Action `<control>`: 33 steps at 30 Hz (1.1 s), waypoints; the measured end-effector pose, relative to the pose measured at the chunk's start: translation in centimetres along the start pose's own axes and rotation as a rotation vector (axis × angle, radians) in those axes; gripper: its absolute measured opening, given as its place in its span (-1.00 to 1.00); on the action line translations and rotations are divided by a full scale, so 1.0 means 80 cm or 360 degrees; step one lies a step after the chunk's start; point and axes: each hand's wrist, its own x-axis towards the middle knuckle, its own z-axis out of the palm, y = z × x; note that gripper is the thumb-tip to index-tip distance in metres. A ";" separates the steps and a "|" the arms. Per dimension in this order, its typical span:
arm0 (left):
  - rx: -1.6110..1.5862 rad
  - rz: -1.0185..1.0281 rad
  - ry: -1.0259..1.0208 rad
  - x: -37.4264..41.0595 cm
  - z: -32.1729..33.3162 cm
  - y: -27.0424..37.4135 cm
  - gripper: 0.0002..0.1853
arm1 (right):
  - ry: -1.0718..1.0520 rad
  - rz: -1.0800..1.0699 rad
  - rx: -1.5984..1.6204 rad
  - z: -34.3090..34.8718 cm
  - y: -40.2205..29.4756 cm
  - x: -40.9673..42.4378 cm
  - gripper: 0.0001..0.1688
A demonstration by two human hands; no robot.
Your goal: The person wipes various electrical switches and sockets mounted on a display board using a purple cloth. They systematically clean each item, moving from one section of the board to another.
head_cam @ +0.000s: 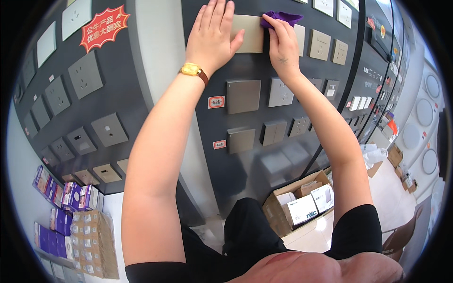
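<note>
My left hand (213, 37) lies flat with its fingers stretched upward, over the left side of a champagne-coloured wall plate (249, 33) on a dark display board (226, 184). Its thumb sticks out across the plate's face. A watch (191, 69) with a gold case and brown strap is on that wrist. Between the fingers of my right hand (285, 46) is a bunched purple cloth (283, 17), held at the plate's upper right corner. Partly behind this hand sits a pale switch plate (299, 39). The hand covers some of the cloth.
Below are grey switch plates (244, 97), a silver socket (280, 92) and small price tags (216, 102). A second board with sockets (85, 74) stands left, past a white pillar (159, 53). An open carton of boxes (274, 215) and stacked purple boxes (47, 233) are lower down.
</note>
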 end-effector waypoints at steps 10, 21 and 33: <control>0.0572 -0.0108 -0.0357 -0.057 -0.005 0.011 -0.06 | -0.0222 -0.0270 0.0199 0.048 -0.053 0.039 -0.68; 0.0187 -0.0193 -0.0409 -0.153 -0.036 0.031 -0.24 | -0.0039 0.0074 -0.0446 0.029 -0.037 -0.072 -0.43; -0.0248 -0.0391 -0.0587 -0.221 -0.060 0.065 -0.28 | -0.0293 -0.0134 -0.0251 0.037 -0.130 -0.145 -0.50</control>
